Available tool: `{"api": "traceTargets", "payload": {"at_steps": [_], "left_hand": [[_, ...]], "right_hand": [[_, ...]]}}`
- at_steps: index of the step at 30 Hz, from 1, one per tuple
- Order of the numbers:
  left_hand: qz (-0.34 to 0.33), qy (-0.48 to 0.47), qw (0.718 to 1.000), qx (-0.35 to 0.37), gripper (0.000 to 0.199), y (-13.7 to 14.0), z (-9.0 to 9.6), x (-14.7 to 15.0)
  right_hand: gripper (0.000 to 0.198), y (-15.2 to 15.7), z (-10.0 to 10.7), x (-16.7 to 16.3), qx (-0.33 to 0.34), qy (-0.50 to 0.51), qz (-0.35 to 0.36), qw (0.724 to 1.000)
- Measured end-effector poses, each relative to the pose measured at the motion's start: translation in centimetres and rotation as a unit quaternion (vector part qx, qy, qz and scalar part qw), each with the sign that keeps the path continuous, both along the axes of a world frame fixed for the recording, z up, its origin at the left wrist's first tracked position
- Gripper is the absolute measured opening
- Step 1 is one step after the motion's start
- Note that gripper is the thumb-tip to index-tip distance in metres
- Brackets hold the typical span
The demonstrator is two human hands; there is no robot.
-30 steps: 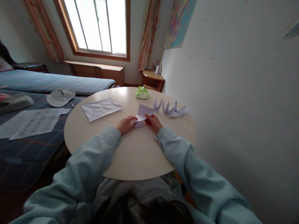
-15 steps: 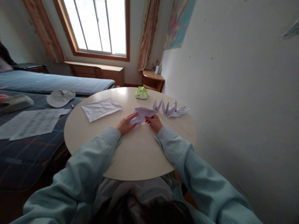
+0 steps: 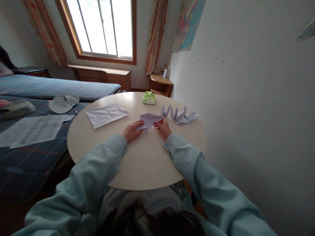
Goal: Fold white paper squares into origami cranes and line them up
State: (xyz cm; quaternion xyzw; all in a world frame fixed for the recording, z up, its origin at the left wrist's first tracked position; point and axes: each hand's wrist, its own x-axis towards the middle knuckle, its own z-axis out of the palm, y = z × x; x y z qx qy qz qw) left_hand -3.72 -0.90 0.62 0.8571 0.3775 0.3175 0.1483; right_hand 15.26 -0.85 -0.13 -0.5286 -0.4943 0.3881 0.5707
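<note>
A partly folded sheet of pale purple paper (image 3: 149, 120) is held just above the round table (image 3: 147, 164), between both hands. My left hand (image 3: 133, 131) grips its left side, thumb and fingers closed on the edge. My right hand (image 3: 163, 128) pinches the right end of the same folded paper. Several folded paper cranes (image 3: 185, 116) stand close together to the right, and one crane (image 3: 165, 110) is just behind my right hand. A creased, unfolded sheet of paper (image 3: 106, 115) lies to the left of my hands.
A green and white tissue pack (image 3: 149, 98) stands near the table's far edge. Left of the table, a bed (image 3: 44, 154) bears printed sheets (image 3: 34, 129) and a light cap (image 3: 64, 103). The white wall (image 3: 246, 98) rises close on the right.
My right hand has shifted slightly toward the right tip of the folded paper, and the paper has tilted a little. My left hand stays almost in place.
</note>
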Motion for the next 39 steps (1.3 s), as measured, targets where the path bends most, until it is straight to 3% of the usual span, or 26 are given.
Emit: {"api": "traceTargets", "payload": {"at_steps": [22,26,31,34,39], "left_hand": [[-0.013,0.009,1.0,-0.007,0.036,0.3,-0.4,-0.1],[-0.016,0.016,1.0,-0.008,0.036,0.4,-0.4,-0.1],[-0.015,0.024,1.0,-0.008,0.036,0.5,-0.6,-0.1],[-0.012,0.026,1.0,-0.008,0.036,0.6,-0.7,-0.1],[-0.014,0.03,0.999,-0.005,0.036,0.7,-0.8,-0.2]], "right_hand": [[0.029,0.3,-0.3,0.2,-0.005,-0.001,-0.008,1.0],[0.038,0.4,-0.1,0.7,0.012,-0.07,-0.067,0.995],[0.042,0.0,0.2,1.0,0.123,-0.206,-0.144,0.96],[0.037,-0.2,0.3,0.8,0.155,-0.271,-0.127,0.942],[0.031,-0.5,0.3,0.5,0.15,-0.318,-0.074,0.933]]}}
